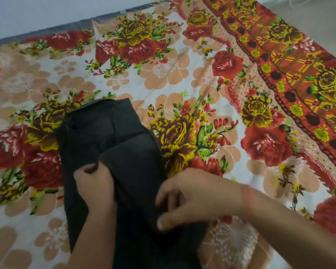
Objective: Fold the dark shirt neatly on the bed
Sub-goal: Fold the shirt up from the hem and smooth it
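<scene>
Shirt: 1 dark shirt [97, 133], charcoal to black, lying on the bed in the lower middle of the view; folded into a long narrow strip that runs from the near edge of the frame away from the person.
Shirt layers: a rounded flap of the same cloth lies doubled over the middle of the strip; the far end is squared off and flat; the near end runs out of the frame at the bottom.
Left hand: left hand [95, 183] clenched on the left edge of the upper flap, fingers curled in over the cloth, thumb side toward the middle of the shirt.
Right hand: right hand [188, 197] grasping the right edge of the same flap, fingers bent down onto the cloth, thumb below them; slightly blurred.
Wrist: 1 thin reddish band [247, 199] around the right wrist.
Bed: bed [182, 61] fills nearly the whole view; the shirt rests directly on its cover.
Sheet: 1 floral sheet [47, 78], pale ground with red and yellow roses, peach blossoms and green leaves; a red and orange patterned border [291, 74] runs diagonally down the right side.
Surroundings: pale wall [47, 12] beyond the far edge of the bed, upper left.
</scene>
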